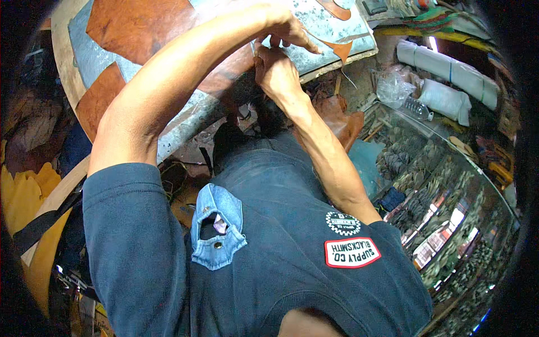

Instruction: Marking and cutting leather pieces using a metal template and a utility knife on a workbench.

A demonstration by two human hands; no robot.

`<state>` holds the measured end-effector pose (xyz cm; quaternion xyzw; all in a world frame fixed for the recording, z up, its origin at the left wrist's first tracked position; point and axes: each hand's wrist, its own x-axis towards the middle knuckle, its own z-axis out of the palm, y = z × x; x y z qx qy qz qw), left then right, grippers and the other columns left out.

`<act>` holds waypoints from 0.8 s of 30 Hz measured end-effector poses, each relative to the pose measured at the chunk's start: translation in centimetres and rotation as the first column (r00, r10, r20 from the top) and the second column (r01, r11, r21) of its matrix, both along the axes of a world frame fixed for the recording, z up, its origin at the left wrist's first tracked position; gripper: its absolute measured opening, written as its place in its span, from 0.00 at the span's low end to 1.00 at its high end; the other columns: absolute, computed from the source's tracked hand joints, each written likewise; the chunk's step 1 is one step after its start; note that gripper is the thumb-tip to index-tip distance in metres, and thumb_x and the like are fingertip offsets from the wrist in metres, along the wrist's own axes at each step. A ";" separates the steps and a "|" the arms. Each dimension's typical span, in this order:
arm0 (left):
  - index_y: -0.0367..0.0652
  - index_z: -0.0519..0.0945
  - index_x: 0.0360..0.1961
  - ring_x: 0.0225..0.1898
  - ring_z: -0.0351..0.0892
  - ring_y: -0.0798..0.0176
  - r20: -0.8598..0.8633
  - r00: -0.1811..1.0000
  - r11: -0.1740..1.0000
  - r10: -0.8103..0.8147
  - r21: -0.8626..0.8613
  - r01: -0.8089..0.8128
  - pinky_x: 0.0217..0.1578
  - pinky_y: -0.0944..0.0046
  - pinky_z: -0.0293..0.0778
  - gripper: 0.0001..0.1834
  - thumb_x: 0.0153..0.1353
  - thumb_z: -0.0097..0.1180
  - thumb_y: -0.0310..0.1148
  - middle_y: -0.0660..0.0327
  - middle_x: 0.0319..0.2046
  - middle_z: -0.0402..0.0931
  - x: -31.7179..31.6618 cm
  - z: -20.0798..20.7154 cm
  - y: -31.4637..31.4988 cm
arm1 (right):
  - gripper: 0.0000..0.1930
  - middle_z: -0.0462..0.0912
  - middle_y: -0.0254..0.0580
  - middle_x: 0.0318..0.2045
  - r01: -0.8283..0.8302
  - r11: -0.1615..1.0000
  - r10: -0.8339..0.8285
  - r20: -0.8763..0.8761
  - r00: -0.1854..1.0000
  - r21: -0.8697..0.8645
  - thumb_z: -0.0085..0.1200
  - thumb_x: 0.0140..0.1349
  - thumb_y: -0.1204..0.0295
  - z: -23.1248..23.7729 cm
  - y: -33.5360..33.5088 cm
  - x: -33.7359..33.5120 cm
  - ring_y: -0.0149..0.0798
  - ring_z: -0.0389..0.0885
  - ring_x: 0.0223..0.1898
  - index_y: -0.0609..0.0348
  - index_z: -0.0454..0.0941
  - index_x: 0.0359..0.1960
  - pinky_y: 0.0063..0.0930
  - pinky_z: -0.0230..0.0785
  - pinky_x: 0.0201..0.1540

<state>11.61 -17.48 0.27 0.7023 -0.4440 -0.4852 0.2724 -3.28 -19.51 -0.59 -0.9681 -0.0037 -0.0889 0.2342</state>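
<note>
Both arms reach forward to a round work board [325,22] with a grey, scratched top. My left hand [289,28] arches over the board's near edge, fingertips down beside a thin brown leather strip [339,49]. Just beneath it, at the board's edge, is my right hand [275,70], its curled fingers tucked up under the left hand. Whatever sits between the two hands is hidden. Large brown leather pieces [140,25] lie on the board, partly under my left forearm, and another leather piece [98,98] lies at the left.
A glass display case [449,185] full of small items stands at the right. White rolls [443,64], a clear plastic bag [393,87] and a bottle [418,108] lie behind it. Yellow leather [25,191] hangs at the left. Brown scraps [339,118] sit below the board.
</note>
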 end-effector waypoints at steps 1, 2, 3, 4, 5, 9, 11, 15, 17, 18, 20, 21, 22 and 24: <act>0.59 0.58 0.72 0.57 0.74 0.40 -0.006 1.000 1.000 0.023 0.012 -0.023 0.59 0.40 0.64 0.45 0.57 0.52 0.68 0.48 0.66 0.62 -0.4 0.0 0.6 | 0.08 0.79 0.63 0.30 -0.016 1.000 0.015 0.024 1.000 0.012 0.52 0.61 0.73 -0.1 -0.1 0.0 0.65 0.80 0.35 0.57 0.77 0.40 0.53 0.75 0.36; 0.59 0.57 0.72 0.57 0.73 0.39 -0.014 0.999 0.998 0.051 0.025 -0.051 0.60 0.40 0.64 0.46 0.57 0.52 0.68 0.48 0.67 0.62 -0.5 0.0 1.1 | 0.08 0.79 0.63 0.30 -0.036 0.999 0.035 0.048 0.998 0.025 0.53 0.60 0.73 0.1 0.1 0.0 0.64 0.80 0.35 0.58 0.77 0.41 0.53 0.75 0.37; 0.60 0.57 0.72 0.57 0.73 0.39 -0.021 0.997 0.996 0.079 0.038 -0.078 0.60 0.39 0.64 0.46 0.57 0.52 0.69 0.48 0.67 0.61 -0.1 0.7 -0.1 | 0.08 0.79 0.63 0.30 -0.041 0.999 0.040 0.044 0.998 0.025 0.53 0.60 0.73 0.3 0.2 -0.1 0.64 0.80 0.35 0.58 0.77 0.41 0.53 0.75 0.37; 0.60 0.56 0.72 0.57 0.73 0.38 -0.028 0.994 0.993 0.108 0.052 -0.106 0.60 0.39 0.64 0.47 0.56 0.52 0.69 0.48 0.67 0.61 -0.6 0.5 0.5 | 0.08 0.79 0.63 0.31 -0.031 0.999 0.030 0.024 0.999 0.044 0.53 0.60 0.74 0.6 0.4 -0.3 0.64 0.80 0.36 0.59 0.78 0.41 0.53 0.75 0.38; 0.60 0.56 0.72 0.58 0.73 0.38 -0.032 0.991 0.989 0.132 0.065 -0.129 0.60 0.39 0.63 0.48 0.56 0.52 0.69 0.47 0.68 0.61 -1.6 1.4 -0.6 | 0.09 0.80 0.64 0.32 -0.016 0.998 0.016 0.007 1.000 0.060 0.53 0.59 0.74 0.9 0.5 -0.5 0.64 0.80 0.37 0.59 0.78 0.41 0.53 0.75 0.39; 0.60 0.55 0.73 0.58 0.72 0.36 -0.044 0.978 0.974 0.205 0.107 -0.199 0.61 0.37 0.63 0.49 0.55 0.53 0.71 0.47 0.69 0.59 -2.6 4.0 1.5 | 0.10 0.80 0.66 0.35 -0.023 0.997 0.023 -0.011 1.000 0.071 0.53 0.59 0.74 1.5 0.4 -1.6 0.64 0.80 0.39 0.61 0.79 0.42 0.51 0.75 0.41; 0.59 0.51 0.74 0.64 0.66 0.37 -0.062 0.997 0.928 0.034 0.371 -0.009 0.64 0.38 0.59 0.56 0.51 0.54 0.74 0.51 0.72 0.53 -1.9 8.1 2.7 | 0.13 0.81 0.67 0.37 0.013 0.998 -0.009 -0.067 0.998 0.067 0.54 0.60 0.73 2.0 0.6 -2.4 0.65 0.80 0.40 0.62 0.80 0.45 0.51 0.75 0.42; 0.58 0.50 0.74 0.68 0.59 0.40 -0.106 0.981 0.914 0.165 0.389 -0.112 0.67 0.41 0.57 0.55 0.52 0.54 0.73 0.53 0.73 0.51 -3.1 7.1 2.8 | 0.14 0.81 0.66 0.37 0.076 0.996 -0.056 -0.308 0.950 0.053 0.54 0.59 0.73 3.8 1.1 -3.3 0.65 0.80 0.40 0.63 0.80 0.46 0.51 0.74 0.43; 0.56 0.50 0.74 0.71 0.53 0.42 -0.065 0.996 0.970 0.067 0.239 -0.050 0.68 0.42 0.55 0.55 0.52 0.54 0.72 0.55 0.73 0.50 -2.9 6.4 3.1 | 0.15 0.81 0.67 0.37 0.110 0.994 -0.097 -0.492 0.865 -0.003 0.54 0.59 0.73 4.2 1.0 -3.8 0.66 0.80 0.41 0.65 0.80 0.47 0.51 0.74 0.45; 0.56 0.50 0.74 0.71 0.53 0.42 -0.065 0.996 0.970 0.066 0.238 -0.049 0.68 0.42 0.55 0.55 0.52 0.54 0.72 0.55 0.73 0.50 -2.8 5.9 3.2 | 0.15 0.81 0.67 0.37 0.110 0.994 -0.098 -0.491 0.866 -0.004 0.54 0.59 0.73 4.0 0.9 -4.2 0.66 0.80 0.41 0.65 0.80 0.47 0.51 0.74 0.45; 0.44 0.66 0.68 0.61 0.69 0.48 -0.041 0.996 0.989 0.081 0.130 -0.075 0.62 0.49 0.61 0.55 0.50 0.51 0.77 0.50 0.62 0.71 -2.7 4.9 3.4 | 0.15 0.81 0.68 0.36 0.080 0.995 -0.051 -0.394 0.918 0.059 0.53 0.58 0.74 3.3 0.8 -5.2 0.65 0.81 0.40 0.67 0.80 0.46 0.50 0.73 0.46; 0.44 0.66 0.68 0.61 0.69 0.48 -0.039 0.996 0.989 0.081 0.129 -0.075 0.62 0.49 0.61 0.55 0.50 0.51 0.77 0.50 0.62 0.71 -2.6 4.5 3.3 | 0.15 0.81 0.68 0.36 0.081 0.995 -0.052 -0.393 0.918 0.059 0.53 0.58 0.74 3.3 0.9 -5.5 0.65 0.81 0.40 0.67 0.80 0.46 0.50 0.73 0.46; 0.48 0.60 0.70 0.65 0.62 0.47 -0.083 0.994 0.995 0.073 0.075 -0.067 0.65 0.46 0.59 0.54 0.52 0.52 0.75 0.52 0.67 0.62 -2.6 4.1 3.3 | 0.15 0.81 0.68 0.36 0.085 0.995 -0.057 -0.379 0.924 0.056 0.53 0.58 0.73 3.5 1.0 -5.8 0.65 0.81 0.41 0.67 0.80 0.46 0.50 0.73 0.46; 0.53 0.55 0.72 0.70 0.56 0.45 -0.123 0.991 0.998 0.056 0.014 -0.054 0.67 0.42 0.57 0.53 0.53 0.53 0.73 0.54 0.72 0.54 -3.0 4.1 3.1 | 0.15 0.81 0.69 0.36 0.094 0.994 -0.070 -0.362 0.930 0.049 0.52 0.59 0.73 3.7 1.0 -6.3 0.65 0.81 0.41 0.68 0.80 0.46 0.50 0.73 0.47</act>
